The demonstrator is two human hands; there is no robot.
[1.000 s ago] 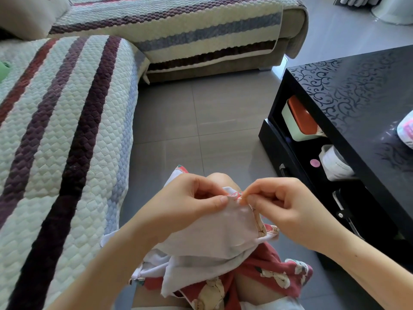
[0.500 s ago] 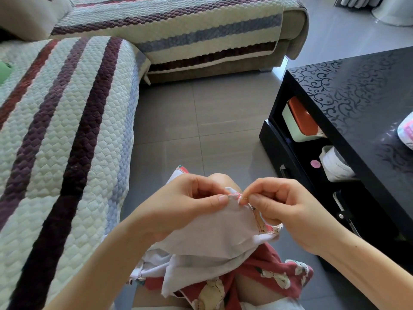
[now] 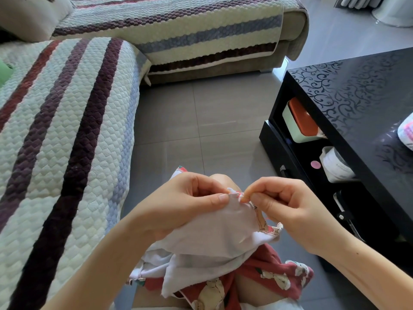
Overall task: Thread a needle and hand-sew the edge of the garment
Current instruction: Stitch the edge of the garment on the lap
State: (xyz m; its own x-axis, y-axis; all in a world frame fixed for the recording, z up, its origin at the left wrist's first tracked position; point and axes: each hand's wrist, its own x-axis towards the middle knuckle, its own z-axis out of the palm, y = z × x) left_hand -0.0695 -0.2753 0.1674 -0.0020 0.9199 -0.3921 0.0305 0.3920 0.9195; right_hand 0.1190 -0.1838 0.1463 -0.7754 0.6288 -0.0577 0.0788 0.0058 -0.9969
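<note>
Garment (image 3: 223,231): on lap; soft, limp, light; best held close to the hem. Left hand (image 3: 185,202): pinching the hem. Right hand (image 3: 283,206): pinching needle (image 3: 244,196), likely slippery, at the edge.

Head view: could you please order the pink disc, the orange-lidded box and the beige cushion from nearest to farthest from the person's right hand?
1. The pink disc, on the lower shelf of the black table, just beyond the right hand.
2. The orange-lidded box, farther back on that same shelf.
3. The beige cushion, on the sofa at far upper left.
</note>
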